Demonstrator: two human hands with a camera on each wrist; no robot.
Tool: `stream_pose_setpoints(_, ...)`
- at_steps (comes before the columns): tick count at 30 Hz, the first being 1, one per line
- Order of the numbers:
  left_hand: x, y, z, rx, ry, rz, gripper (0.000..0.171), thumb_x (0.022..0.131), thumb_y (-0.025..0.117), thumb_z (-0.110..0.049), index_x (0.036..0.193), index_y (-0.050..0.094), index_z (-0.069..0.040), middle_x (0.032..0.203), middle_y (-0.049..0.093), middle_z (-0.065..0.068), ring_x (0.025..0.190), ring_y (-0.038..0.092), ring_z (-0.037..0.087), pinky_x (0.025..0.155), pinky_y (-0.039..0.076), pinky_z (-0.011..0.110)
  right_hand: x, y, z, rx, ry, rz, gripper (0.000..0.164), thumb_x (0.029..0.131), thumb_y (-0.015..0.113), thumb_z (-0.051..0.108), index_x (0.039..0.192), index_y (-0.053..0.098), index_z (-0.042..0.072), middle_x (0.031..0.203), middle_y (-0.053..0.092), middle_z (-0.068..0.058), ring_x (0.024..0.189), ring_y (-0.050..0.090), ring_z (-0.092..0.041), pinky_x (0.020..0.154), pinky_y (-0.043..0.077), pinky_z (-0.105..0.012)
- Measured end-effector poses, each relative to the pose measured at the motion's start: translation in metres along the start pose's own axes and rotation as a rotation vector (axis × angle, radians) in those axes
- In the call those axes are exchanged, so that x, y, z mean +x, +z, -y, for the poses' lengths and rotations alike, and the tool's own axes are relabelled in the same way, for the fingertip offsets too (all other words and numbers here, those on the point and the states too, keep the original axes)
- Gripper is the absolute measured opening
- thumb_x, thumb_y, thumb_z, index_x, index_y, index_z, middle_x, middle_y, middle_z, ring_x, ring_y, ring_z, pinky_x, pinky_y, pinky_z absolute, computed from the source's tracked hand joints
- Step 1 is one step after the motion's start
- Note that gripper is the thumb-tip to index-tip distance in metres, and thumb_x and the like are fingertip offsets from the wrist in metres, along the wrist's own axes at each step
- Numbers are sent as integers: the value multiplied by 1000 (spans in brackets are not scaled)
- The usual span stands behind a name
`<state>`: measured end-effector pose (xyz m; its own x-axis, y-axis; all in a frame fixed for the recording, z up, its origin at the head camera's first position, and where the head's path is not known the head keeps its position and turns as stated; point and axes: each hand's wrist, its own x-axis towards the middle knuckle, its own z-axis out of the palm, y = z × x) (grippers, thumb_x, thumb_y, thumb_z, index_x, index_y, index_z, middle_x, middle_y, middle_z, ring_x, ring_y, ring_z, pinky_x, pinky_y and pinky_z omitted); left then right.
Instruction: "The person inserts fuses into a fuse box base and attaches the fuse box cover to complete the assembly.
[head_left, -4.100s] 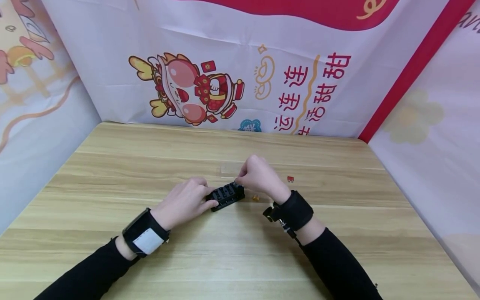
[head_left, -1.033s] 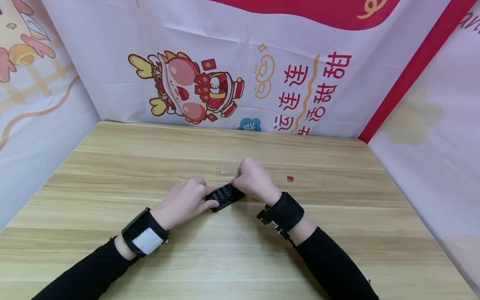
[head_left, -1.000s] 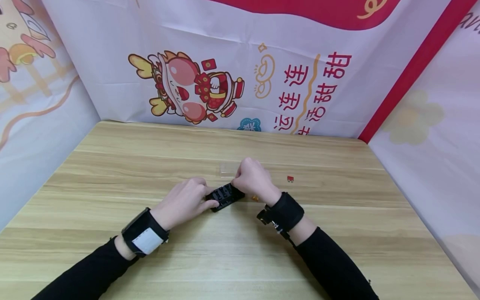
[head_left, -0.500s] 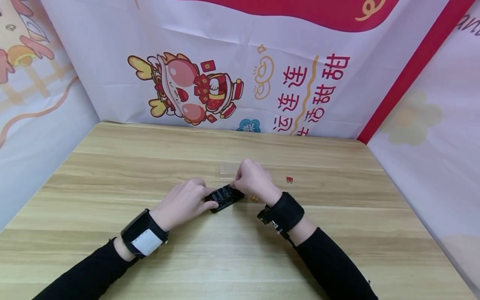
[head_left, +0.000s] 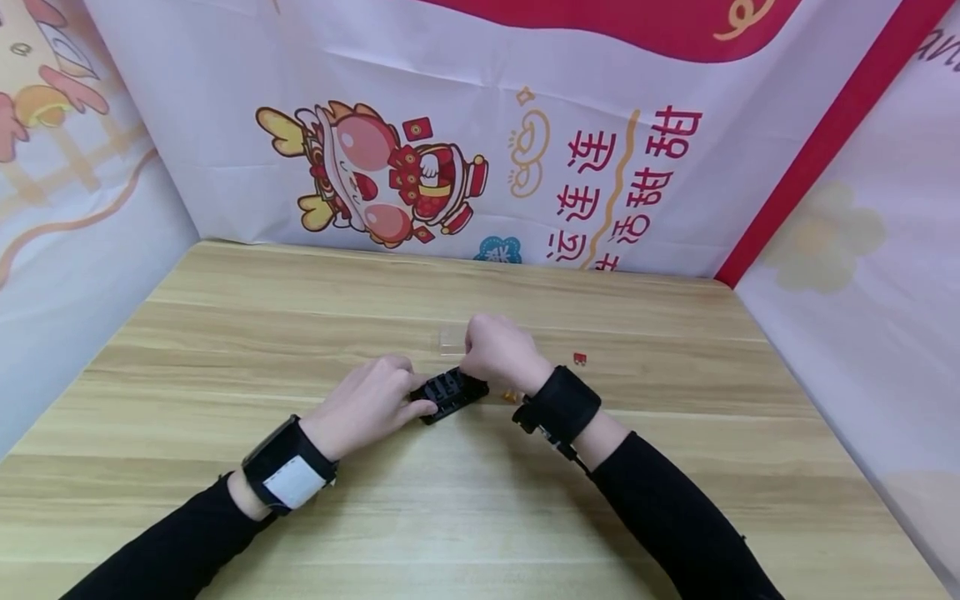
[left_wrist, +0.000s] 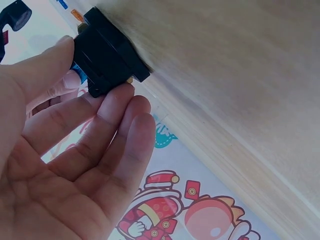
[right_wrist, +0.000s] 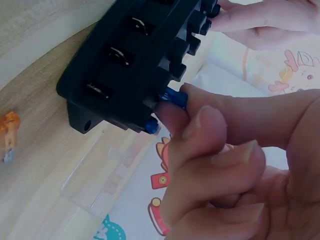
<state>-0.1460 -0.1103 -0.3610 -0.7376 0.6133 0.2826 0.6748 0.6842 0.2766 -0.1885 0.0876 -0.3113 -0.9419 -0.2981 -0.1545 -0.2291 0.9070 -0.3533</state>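
A black fuse block lies slanted between both hands, with a row of slots and metal contacts showing in the right wrist view. My left hand grips its left end between thumb and fingers. At the right end, my right hand pinches a blue blade fuse between thumb and index finger, right at the block's end slot. The index fingertip hides part of the fuse. Seen from the left wrist, the block shows mostly its dark side, and its slots are hidden.
An orange blade fuse lies on the wooden table just right of the block. Farther right is a red blade fuse. Behind the block lies a clear plastic cover, partly hidden by the right hand. Printed cloth walls enclose the table.
Over these seconds my right hand has shifted slightly left along the block's right end, and its wrist has turned a little. The left hand and the block have stayed nearly still.
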Motion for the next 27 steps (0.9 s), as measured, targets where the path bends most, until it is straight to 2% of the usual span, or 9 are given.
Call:
stream_pose_setpoints(5, 0, 0, 1, 3, 17, -17, 22, 86, 79, -28, 91, 76, -7, 71, 54, -1, 55, 42, 7, 47, 36, 24, 7, -2, 2, 2, -17, 61, 36, 78, 67, 3, 54, 42, 14, 52, 28, 5, 46, 25, -11, 45, 22, -25)
stream_pose_setpoints(8, 0, 0, 1, 2, 20, -16, 23, 86, 79, -28, 92, 76, -6, 71, 55, 0, 55, 43, 7, 48, 36, 24, 12, -3, 0, 39, -6, 101, 43, 78, 66, 0, 52, 34, 15, 50, 22, 5, 45, 19, -10, 45, 20, -25)
stream_pose_setpoints(13, 0, 0, 0, 3, 21, -13, 24, 86, 79, -29, 91, 76, -5, 72, 55, 0, 56, 43, 7, 48, 37, 23, 14, -3, -3, 72, 6, 125, 47, 79, 68, -1, 50, 34, 14, 48, 23, 5, 43, 22, -10, 45, 22, -25)
stream_pose_setpoints(19, -1, 0, 0, 17, 31, -33, 23, 85, 80, -28, 89, 76, -6, 73, 56, 0, 57, 44, 7, 48, 38, 24, 12, -3, 0, 74, -37, 115, 45, 75, 65, -3, 50, 33, 14, 50, 20, 5, 44, 18, -10, 46, 20, -25)
stream_pose_setpoints(22, -1, 0, 0, 29, 36, -38, 24, 85, 80, -29, 91, 76, -6, 74, 56, 1, 58, 44, 7, 49, 38, 24, 13, -4, 1, 78, -27, 127, 46, 76, 66, -3, 50, 32, 14, 50, 20, 5, 44, 18, -10, 45, 20, -25)
stream_pose_setpoints(27, -1, 1, 0, 31, 36, -29, 24, 86, 79, -29, 89, 76, -6, 73, 56, 0, 57, 44, 7, 48, 38, 24, 14, -5, 0, 86, 5, 159, 46, 79, 67, -1, 48, 36, 14, 47, 28, 5, 43, 23, -9, 45, 22, -24)
